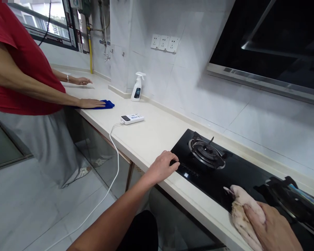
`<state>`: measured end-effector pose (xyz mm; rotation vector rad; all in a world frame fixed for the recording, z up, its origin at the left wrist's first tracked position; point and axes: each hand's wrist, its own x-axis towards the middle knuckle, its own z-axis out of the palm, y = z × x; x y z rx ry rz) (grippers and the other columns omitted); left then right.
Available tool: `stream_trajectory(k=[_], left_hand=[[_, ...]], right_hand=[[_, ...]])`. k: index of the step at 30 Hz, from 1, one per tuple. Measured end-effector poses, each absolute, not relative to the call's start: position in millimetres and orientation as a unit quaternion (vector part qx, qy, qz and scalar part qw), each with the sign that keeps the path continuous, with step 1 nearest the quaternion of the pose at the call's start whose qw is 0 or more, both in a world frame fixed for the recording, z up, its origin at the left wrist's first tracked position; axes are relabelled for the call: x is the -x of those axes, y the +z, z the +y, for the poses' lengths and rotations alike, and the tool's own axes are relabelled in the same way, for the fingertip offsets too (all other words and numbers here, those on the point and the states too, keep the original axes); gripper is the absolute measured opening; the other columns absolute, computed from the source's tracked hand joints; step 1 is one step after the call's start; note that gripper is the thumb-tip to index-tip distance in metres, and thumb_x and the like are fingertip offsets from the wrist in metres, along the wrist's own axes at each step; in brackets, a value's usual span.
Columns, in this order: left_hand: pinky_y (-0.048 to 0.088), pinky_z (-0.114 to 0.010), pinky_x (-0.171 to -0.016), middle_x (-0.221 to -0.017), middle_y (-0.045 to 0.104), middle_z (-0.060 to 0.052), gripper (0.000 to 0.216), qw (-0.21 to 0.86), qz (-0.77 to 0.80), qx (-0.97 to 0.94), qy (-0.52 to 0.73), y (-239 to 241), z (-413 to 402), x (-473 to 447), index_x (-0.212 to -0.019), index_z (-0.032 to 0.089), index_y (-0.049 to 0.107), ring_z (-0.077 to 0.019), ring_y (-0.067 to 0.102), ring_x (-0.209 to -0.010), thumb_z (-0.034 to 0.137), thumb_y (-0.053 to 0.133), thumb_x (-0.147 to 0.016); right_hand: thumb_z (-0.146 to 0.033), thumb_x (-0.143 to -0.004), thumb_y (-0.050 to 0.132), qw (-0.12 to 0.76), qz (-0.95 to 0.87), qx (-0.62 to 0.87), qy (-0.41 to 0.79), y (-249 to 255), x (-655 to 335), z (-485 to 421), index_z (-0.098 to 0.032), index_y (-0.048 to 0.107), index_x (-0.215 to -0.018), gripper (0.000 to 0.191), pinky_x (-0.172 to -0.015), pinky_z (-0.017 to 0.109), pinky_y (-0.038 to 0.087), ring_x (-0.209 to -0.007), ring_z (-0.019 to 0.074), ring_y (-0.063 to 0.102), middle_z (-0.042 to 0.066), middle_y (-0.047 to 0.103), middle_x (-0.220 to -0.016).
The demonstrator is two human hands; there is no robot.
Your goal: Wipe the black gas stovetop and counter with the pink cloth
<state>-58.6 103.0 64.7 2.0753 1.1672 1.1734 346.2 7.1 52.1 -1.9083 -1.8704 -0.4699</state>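
Observation:
My left hand (162,166) rests on the cream countertop (146,137) at the left front corner of the black glass hob (240,174), fingers loosely curled, with nothing in them. My right hand (272,226) presses flat, fingers stretched out, on a pale pink cloth (239,209) lying on the hob's front part, between the left burner (206,153) and the right burner (293,198).
Another person in a red top (21,59) stands at the left, one hand on a blue cloth (106,104) on the counter. A white spray bottle (137,87) stands by the wall. A white power bank (132,119) with a cable lies on the counter. A range hood (272,45) hangs above.

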Motion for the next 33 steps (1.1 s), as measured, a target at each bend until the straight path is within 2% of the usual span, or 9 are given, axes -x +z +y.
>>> stream_trajectory(k=[4,8,13,18,22,27,33], left_hand=[[0.053,-0.034,-0.085,-0.106,0.069,-0.005,0.015,0.236,0.431,-0.759,0.427,66.0,102.6,58.1,-0.101,0.023,0.067,-0.0229,0.06,-0.109,0.031,0.055,-0.099],[0.052,-0.036,-0.089,-0.104,0.07,-0.005,0.014,0.217,0.436,-0.763,0.426,67.0,102.3,57.8,-0.1,0.023,0.067,-0.023,0.061,-0.108,0.03,0.056,-0.098],[0.053,-0.036,-0.087,-0.106,0.07,-0.006,0.015,0.21,0.441,-0.761,0.427,67.0,102.8,56.5,-0.102,0.023,0.068,-0.0231,0.062,-0.106,0.03,0.055,-0.098],[0.052,-0.036,-0.088,-0.103,0.07,-0.005,0.012,0.199,0.442,-0.766,0.422,68.7,102.5,56.4,-0.099,0.022,0.067,-0.0234,0.062,-0.106,0.028,0.057,-0.097],[0.05,-0.036,-0.09,-0.104,0.069,-0.005,0.012,0.197,0.431,-0.769,0.429,67.9,101.8,57.4,-0.101,0.022,0.066,-0.0229,0.062,-0.107,0.029,0.056,-0.099],[0.048,-0.037,-0.095,-0.104,0.069,-0.005,0.024,0.213,0.417,-0.759,0.452,63.2,104.2,56.3,-0.101,0.022,0.066,-0.0216,0.061,-0.108,0.031,0.044,-0.106],[0.046,-0.04,-0.107,-0.12,0.064,-0.008,0.023,0.186,0.416,-0.721,0.522,61.0,104.6,56.0,-0.118,0.024,0.063,-0.0232,0.056,-0.12,0.036,0.048,-0.106]], right_hand=[[-0.068,-0.094,0.039,0.187,-0.647,0.723,-0.156,48.6,-328.7,10.9,-0.022,0.069,-0.101,0.056,-0.067,0.048,0.048,-0.083,0.0373,0.065,0.015,0.071,-0.096],[-0.067,-0.093,0.044,0.205,-0.687,0.682,-0.145,41.3,-314.4,8.6,-0.02,0.068,-0.104,0.054,-0.068,0.045,0.047,-0.084,0.0344,0.063,0.014,0.07,-0.1],[-0.058,-0.094,0.055,0.223,-0.771,0.587,-0.109,43.8,-275.6,9.3,-0.024,0.066,-0.105,0.038,-0.077,0.042,0.048,-0.09,0.0288,0.061,0.01,0.067,-0.104],[-0.042,-0.096,0.054,0.229,-0.823,0.509,-0.106,59.0,-201.0,24.1,-0.025,0.061,-0.105,0.02,-0.088,0.044,0.044,-0.108,0.0309,0.055,0.009,0.063,-0.109],[-0.036,-0.095,0.057,0.22,-0.835,0.492,-0.115,66.9,-163.7,46.6,-0.023,0.059,-0.104,0.016,-0.084,0.042,0.041,-0.1,0.0286,0.053,0.008,0.062,-0.105],[-0.036,-0.096,0.056,0.227,-0.838,0.48,-0.125,67.5,-149.9,72.1,-0.023,0.059,-0.105,0.016,-0.085,0.04,0.04,-0.098,0.0265,0.052,0.007,0.062,-0.103],[-0.042,-0.102,0.05,0.209,-0.812,0.526,-0.142,69.1,-132.4,103.2,-0.022,0.058,-0.104,0.021,-0.085,0.039,0.037,-0.096,0.0268,0.052,0.007,0.062,-0.101]])
